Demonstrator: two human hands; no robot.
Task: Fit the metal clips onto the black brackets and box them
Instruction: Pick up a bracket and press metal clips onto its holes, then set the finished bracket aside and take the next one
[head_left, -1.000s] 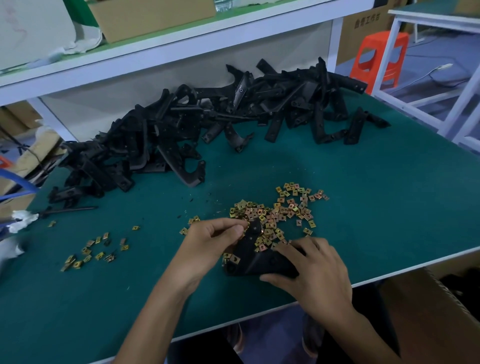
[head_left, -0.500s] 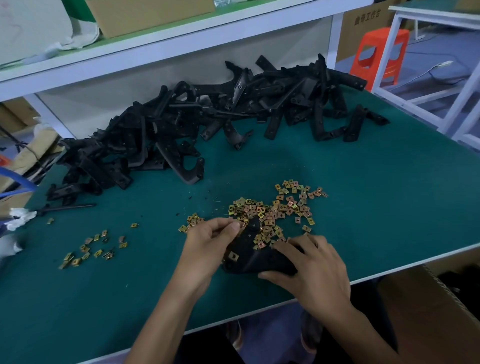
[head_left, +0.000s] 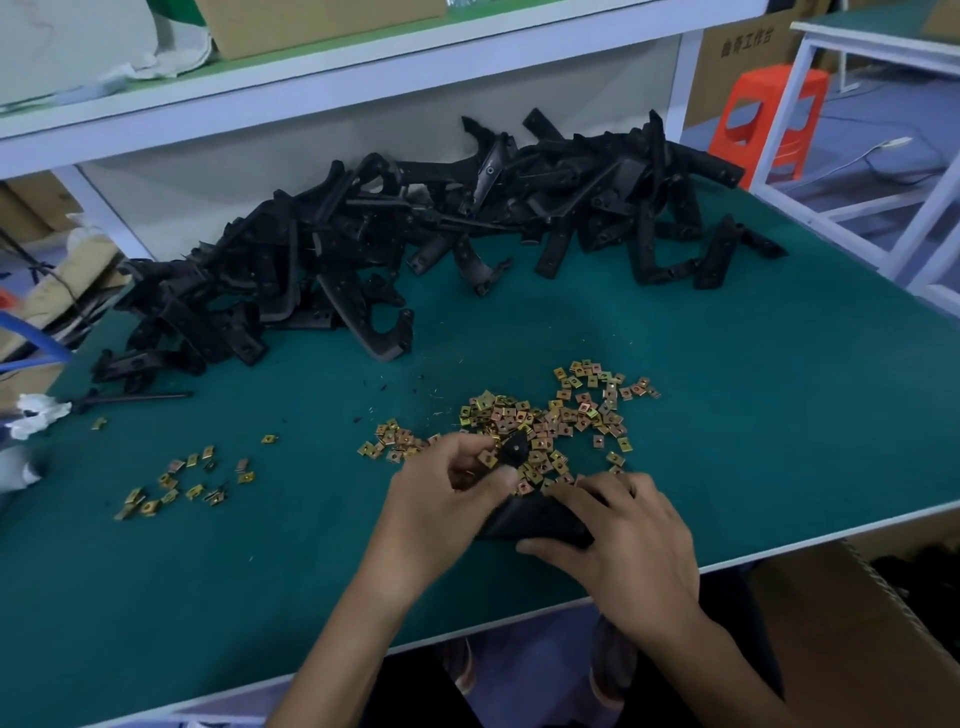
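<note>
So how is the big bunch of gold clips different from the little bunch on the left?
The big bunch has many more clips, packed and overlapping; the little bunch is few and spread apart. The big bunch sits against the held bracket; the little bunch lies alone, off left. Both are gold squares on the green table.

A factory assembly workshop. A green-matted workbench (head_left: 779, 415) carries a bulk heap of identical black brackets (head_left: 415, 249) at its back and loose metal clips (head_left: 561, 415) near its front edge. Above the workbench a white shelf (head_left: 363, 88) holds cardboard cartons (head_left: 311, 21). Beyond its right end stand an orange plastic stool (head_left: 769, 114) and a second green-topped bench (head_left: 872, 36).
</note>
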